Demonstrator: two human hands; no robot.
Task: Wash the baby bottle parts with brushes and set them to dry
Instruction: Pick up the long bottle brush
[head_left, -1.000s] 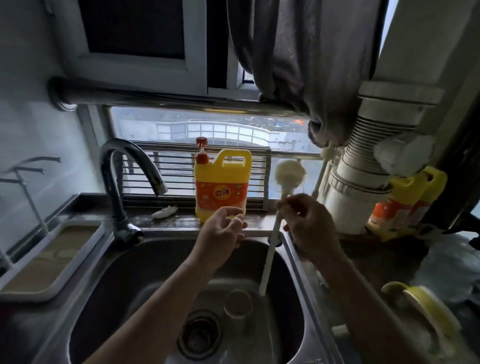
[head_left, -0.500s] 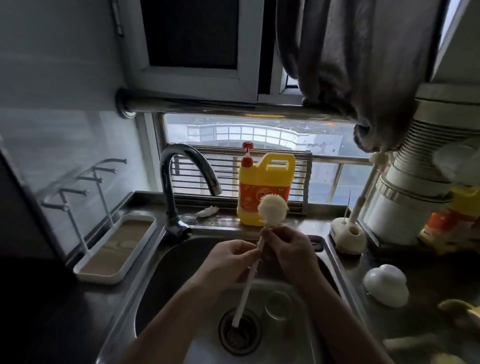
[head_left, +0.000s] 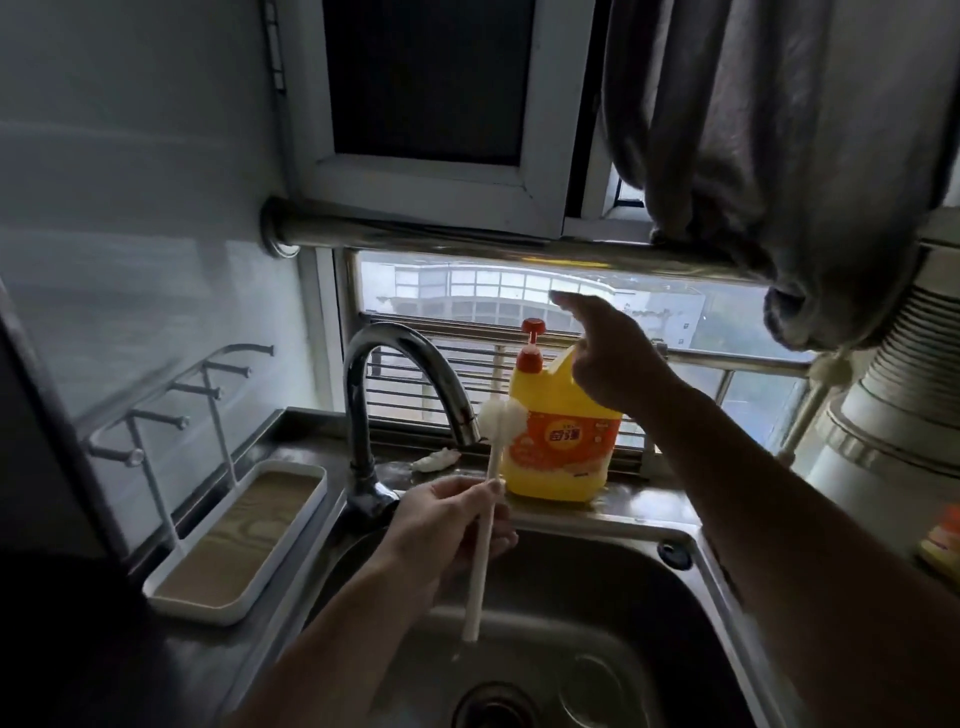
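Your left hand (head_left: 452, 525) grips the white long-handled sponge brush (head_left: 480, 564) by its stem, over the stainless steel sink (head_left: 597, 527). The fluffy head points up, right by the spout of the curved chrome tap (head_left: 405, 353). Your right hand (head_left: 610, 356) is well apart from the left, up in front of the yellow detergent jug with the red pump (head_left: 561, 447), fingers loose and stretched out, holding nothing. That jug stands on the surface (head_left: 639, 506) behind the sink. Off to the left, a white drying tray with a wood-grain base (head_left: 244, 530) sits beside the sink. A faint round clear shape (head_left: 589, 686) lies on the basin floor; you can't tell what it is.
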